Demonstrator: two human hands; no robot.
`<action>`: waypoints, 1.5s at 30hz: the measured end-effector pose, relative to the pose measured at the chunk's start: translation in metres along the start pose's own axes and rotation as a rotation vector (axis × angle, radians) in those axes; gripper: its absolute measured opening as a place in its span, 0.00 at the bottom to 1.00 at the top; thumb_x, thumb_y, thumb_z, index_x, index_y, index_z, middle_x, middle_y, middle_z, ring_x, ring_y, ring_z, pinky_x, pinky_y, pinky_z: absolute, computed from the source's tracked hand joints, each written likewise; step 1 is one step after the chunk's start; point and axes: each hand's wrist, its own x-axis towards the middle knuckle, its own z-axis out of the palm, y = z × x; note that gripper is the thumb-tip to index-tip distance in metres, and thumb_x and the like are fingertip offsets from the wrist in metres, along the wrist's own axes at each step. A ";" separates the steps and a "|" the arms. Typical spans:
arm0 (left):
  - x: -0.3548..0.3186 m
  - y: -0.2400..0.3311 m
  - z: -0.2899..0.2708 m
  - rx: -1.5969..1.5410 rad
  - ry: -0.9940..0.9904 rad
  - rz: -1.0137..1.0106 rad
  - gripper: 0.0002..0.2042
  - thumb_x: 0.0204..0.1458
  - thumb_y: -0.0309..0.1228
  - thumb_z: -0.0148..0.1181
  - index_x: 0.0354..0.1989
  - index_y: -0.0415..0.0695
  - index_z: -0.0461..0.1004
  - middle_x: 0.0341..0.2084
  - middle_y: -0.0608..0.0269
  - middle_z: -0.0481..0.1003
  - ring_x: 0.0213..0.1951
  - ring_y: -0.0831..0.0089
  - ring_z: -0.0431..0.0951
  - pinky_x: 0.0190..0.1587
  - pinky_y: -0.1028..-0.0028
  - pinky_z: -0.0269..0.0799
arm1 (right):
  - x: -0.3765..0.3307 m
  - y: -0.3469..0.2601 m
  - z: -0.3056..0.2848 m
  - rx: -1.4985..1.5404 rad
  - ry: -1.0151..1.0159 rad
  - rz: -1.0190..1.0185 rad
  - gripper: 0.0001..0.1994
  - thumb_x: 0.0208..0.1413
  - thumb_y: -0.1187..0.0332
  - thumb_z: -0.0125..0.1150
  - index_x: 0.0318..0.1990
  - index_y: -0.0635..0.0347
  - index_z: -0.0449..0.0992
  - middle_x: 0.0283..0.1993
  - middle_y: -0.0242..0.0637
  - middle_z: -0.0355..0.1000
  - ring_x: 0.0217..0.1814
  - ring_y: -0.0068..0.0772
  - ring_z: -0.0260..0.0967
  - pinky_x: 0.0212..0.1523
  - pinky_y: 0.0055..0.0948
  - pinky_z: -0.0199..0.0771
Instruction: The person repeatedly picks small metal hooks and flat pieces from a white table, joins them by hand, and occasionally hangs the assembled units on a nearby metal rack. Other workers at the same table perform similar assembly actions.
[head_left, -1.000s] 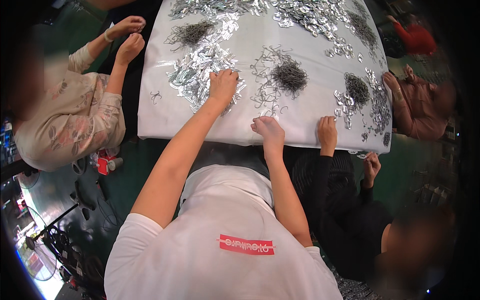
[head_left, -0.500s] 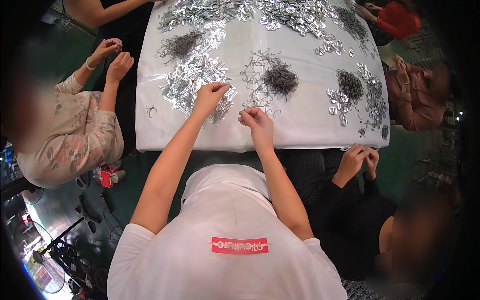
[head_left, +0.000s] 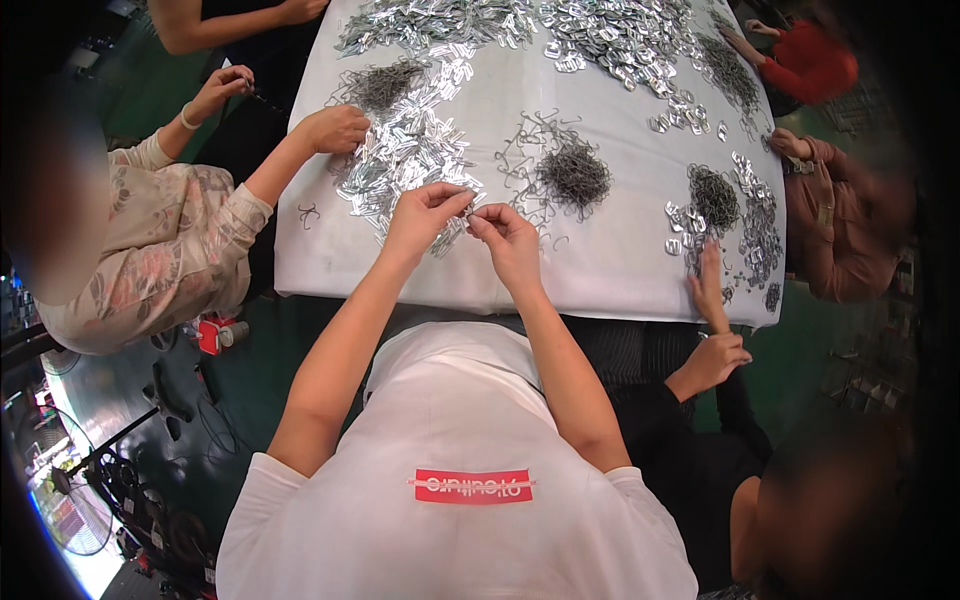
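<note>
Clip: small metal clip (head_left: 470, 210) sat pinched between both hands, above the table's near edge.
Left hand (head_left: 425, 210): fingertips closed narrowly on the clip, beside the shiny clip pile (head_left: 400, 165).
Right hand (head_left: 508, 232): pinched the same piece.
Wire heap (head_left: 573, 172): lay just beyond, on the white table (head_left: 610, 265).

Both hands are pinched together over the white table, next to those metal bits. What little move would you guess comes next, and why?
Probably pressing the two small parts together. The left hand and right hand meet fingertip to fingertip above the white table, seemingly pinching something tiny that is too small to make out. The shiny flat clips lie by the left hand, the dark wire pile by the right.
</note>
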 end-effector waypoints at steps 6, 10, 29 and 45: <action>-0.002 -0.002 0.007 0.049 0.137 0.042 0.10 0.52 0.32 0.64 0.39 0.39 0.80 0.31 0.68 0.78 0.33 0.83 0.73 0.37 0.80 0.67 | 0.005 -0.006 0.000 -0.119 -0.026 -0.040 0.06 0.57 0.73 0.61 0.38 0.67 0.76 0.33 0.33 0.76 0.36 0.21 0.73 0.41 0.20 0.73; 0.004 -0.001 0.008 0.044 0.187 0.057 0.10 0.52 0.31 0.64 0.39 0.39 0.80 0.31 0.68 0.78 0.34 0.83 0.73 0.39 0.81 0.67 | 0.015 -0.005 0.000 -0.126 -0.027 -0.052 0.06 0.56 0.74 0.62 0.38 0.67 0.76 0.33 0.33 0.76 0.35 0.21 0.73 0.39 0.21 0.73; 0.022 -0.014 0.008 0.035 0.411 0.437 0.06 0.50 0.22 0.64 0.37 0.43 0.81 0.36 0.65 0.77 0.36 0.78 0.75 0.37 0.79 0.69 | 0.137 -0.026 -0.041 -1.131 0.129 0.183 0.13 0.55 0.61 0.59 0.40 0.60 0.80 0.40 0.44 0.78 0.43 0.44 0.76 0.41 0.38 0.75; -0.031 -0.022 0.006 0.085 0.418 0.443 0.07 0.49 0.22 0.63 0.37 0.43 0.81 0.37 0.63 0.77 0.39 0.75 0.75 0.37 0.77 0.69 | 0.124 -0.018 -0.031 -0.951 -0.058 -0.016 0.07 0.52 0.69 0.61 0.35 0.63 0.77 0.33 0.43 0.78 0.35 0.42 0.76 0.39 0.37 0.73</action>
